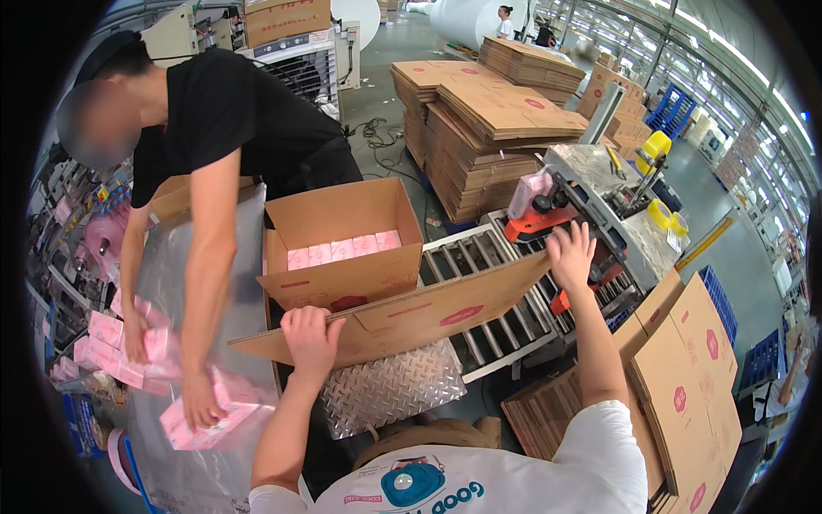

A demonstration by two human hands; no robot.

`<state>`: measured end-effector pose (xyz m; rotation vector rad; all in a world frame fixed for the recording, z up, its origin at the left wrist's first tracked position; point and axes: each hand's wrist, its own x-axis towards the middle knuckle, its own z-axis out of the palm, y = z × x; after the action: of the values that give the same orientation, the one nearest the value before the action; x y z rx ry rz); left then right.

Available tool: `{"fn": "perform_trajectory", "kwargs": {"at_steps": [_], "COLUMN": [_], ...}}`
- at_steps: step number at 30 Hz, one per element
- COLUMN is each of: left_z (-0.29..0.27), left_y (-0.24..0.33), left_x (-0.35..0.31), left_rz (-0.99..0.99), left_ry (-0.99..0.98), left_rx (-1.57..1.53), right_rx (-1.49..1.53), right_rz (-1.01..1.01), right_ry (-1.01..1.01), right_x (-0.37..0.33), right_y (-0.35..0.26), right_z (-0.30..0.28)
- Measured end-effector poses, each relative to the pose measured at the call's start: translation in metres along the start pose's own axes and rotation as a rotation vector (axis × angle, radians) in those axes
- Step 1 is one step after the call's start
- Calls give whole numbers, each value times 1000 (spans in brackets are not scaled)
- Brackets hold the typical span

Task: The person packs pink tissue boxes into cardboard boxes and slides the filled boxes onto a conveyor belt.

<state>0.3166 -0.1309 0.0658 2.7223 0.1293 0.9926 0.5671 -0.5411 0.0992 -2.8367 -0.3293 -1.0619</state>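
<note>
A flattened cardboard box (437, 310) with red printed marks is held on edge in front of me, slanting up toward the right. My left hand (310, 340) is closed over its upper edge near the left end. At the right end, my right hand (572, 254) grips its upper corner, the thumb hidden. Just beyond stands an open cardboard box (342, 278), with several pink packs (332, 250) lined up inside. Under the flattened box are the metal rollers of a conveyor (501, 343) and a diamond-patterned metal plate (394, 390).
To the left, a co-worker in black (248, 111) bends over a grey table (244, 231), both hands on pink packs (218, 411). A carton-taping machine (548, 218) adjoins the rollers. Stacked flat cartons stand behind (479, 107) and at my right (685, 385).
</note>
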Motion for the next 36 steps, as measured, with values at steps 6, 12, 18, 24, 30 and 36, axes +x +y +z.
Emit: {"fn": "perform_trajectory", "kwargs": {"at_steps": [6,12,18,24,30,36], "left_z": [8,-10,-24,36,78,25], "left_y": [31,38,66,64,49,45], "left_x": [2,-33,-19,-67,-117,17], "left_rz": [131,258,316,618,476,192], "left_ry": [-134,-268,-191,-959,-1296,-415], "left_rx": [249,-45,-415,-408,-94,-42], "right_rx": [302,92,-255,-31,422,382], "right_rz": [-302,-298,-528,-448,-757,-983], "right_ry": [-646,-1092,-918,-1161,-1794,-1967], "right_x": [15,86,91,2,-101,-70], "right_y": [-12,-32,-45,-91,-89,-68], "right_z": [10,19,-16,-50,-30,-37]}}
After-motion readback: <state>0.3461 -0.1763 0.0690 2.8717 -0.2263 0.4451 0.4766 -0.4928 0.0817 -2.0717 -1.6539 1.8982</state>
